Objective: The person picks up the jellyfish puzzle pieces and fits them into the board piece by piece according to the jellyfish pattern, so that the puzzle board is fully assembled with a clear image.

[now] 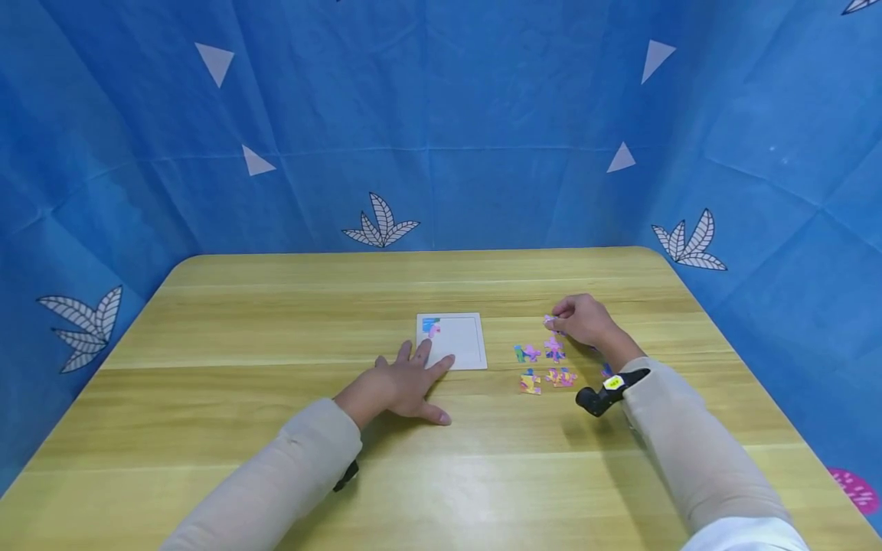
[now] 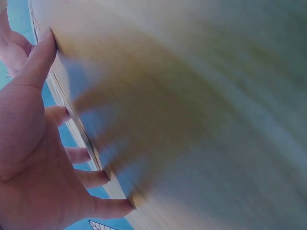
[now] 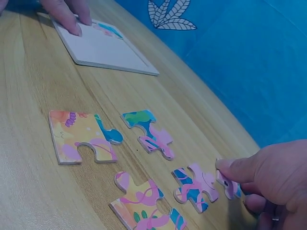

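My left hand (image 1: 403,383) lies with fingers spread, its fingertips pressing the near left part of a white square puzzle board (image 1: 465,348). A small blue and pink puzzle part (image 1: 430,325) sits in the board's far left corner. To the right of the board, my right hand (image 1: 586,321) pinches a pink and blue puzzle piece (image 3: 228,186) between thumb and fingers, low over the table. Loose beside it lie a pink and blue piece (image 3: 195,187), a green, blue and pink piece (image 3: 157,139), a yellow corner piece (image 3: 72,134) and a yellow and pink piece (image 3: 139,201).
A wooden table (image 1: 241,321) carries everything. More dark blue and pink puzzle bits (image 1: 606,370) show partly behind the right wrist. Blue cloth (image 1: 441,115) with leaf and triangle prints hangs behind and along both sides of the table.
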Available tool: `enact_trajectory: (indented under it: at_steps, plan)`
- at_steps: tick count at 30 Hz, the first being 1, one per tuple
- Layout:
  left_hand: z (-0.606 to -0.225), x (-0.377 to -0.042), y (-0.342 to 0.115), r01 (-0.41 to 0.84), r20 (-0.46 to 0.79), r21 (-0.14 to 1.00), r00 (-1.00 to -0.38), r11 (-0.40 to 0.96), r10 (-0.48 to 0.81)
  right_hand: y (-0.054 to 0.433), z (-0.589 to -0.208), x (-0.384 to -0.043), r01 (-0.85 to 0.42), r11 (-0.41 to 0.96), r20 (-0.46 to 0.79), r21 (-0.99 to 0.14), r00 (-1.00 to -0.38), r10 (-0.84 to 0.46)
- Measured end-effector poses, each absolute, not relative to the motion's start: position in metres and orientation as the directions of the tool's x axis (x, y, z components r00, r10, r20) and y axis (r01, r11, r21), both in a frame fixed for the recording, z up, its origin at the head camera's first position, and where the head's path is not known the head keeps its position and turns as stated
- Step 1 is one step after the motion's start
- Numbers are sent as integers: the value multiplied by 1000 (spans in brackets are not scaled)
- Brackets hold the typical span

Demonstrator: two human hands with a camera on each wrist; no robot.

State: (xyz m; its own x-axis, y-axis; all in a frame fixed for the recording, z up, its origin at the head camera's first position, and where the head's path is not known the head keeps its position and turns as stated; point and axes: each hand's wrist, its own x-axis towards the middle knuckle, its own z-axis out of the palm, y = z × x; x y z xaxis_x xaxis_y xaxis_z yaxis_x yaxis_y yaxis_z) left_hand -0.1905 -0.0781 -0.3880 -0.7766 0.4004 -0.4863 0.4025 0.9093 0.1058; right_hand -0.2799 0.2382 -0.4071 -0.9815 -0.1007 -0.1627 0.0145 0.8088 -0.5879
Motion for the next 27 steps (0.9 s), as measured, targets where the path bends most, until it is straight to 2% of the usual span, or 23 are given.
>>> enact_trajectory:
  at_steps: [16,27]
  plan:
    - [-388,-189,-78,395,-491,101,-779,913,391,232,-404,-278,23,793,-156,-609,-983,-91]
    - [-386,-188,-78,391,-490,131,-774,911,402,230,-404,-275,-41,787,-44,-616,-995,-86]
